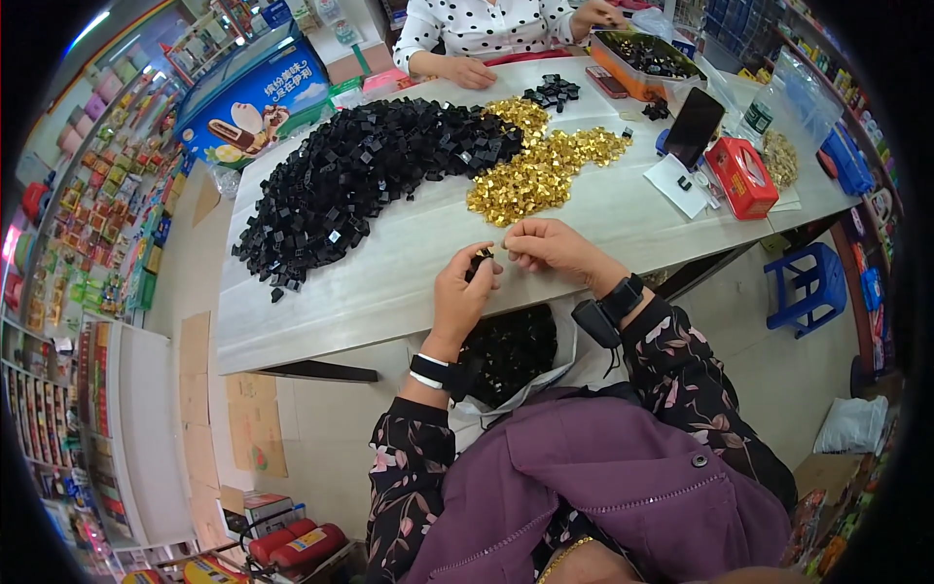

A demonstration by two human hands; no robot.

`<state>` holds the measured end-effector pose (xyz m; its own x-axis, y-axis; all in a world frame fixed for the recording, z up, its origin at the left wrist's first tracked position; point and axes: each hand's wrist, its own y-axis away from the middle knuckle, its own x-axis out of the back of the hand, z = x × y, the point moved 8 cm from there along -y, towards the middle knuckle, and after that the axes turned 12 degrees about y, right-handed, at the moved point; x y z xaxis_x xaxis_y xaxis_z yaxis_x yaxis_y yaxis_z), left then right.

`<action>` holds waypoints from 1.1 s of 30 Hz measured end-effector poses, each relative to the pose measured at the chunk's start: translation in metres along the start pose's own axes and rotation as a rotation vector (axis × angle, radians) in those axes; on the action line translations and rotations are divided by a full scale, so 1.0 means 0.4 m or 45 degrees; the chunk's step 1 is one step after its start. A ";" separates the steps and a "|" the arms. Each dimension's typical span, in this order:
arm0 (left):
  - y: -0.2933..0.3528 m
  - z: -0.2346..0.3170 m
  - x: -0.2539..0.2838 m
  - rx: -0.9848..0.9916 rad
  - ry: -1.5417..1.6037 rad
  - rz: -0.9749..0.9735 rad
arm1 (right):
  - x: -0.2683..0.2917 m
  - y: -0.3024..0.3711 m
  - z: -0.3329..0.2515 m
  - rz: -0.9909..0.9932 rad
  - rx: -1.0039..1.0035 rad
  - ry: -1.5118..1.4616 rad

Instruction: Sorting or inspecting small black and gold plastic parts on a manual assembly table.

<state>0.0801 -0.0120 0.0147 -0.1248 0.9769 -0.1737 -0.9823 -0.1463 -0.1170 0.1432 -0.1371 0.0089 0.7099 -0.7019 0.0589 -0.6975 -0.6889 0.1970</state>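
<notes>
My left hand [457, 294] is closed around a small black plastic piece [477, 263] just over the table's near edge. Close beside it, the fingertips of my right hand [551, 247] are pinched together; what they hold, if anything, is too small to name. Beyond my hands lies a heap of small gold-coloured metal pieces [530, 185]. A long, curved heap of square black pieces [341, 185] spreads to its left. Below the table edge, a white bag [569, 365] at my lap holds many more black pieces [511, 355].
Across the table [409, 282], a person in a spotted shirt [486, 29] rests a hand by a small black pile [552, 92]. An orange-rimmed box [647, 88], a propped phone [694, 127] and a red box [741, 177] stand right. A blue stool [808, 287] is on the floor.
</notes>
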 end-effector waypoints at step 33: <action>0.025 0.044 -0.031 -0.491 -0.593 -0.089 | -0.019 0.002 0.041 -0.082 -0.131 0.028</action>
<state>0.0692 -0.0229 0.0328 -0.1950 0.9391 0.2830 -0.8799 -0.0400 -0.4734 0.1357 -0.1351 -0.0075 0.7555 -0.6520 0.0641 -0.6376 -0.7094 0.3003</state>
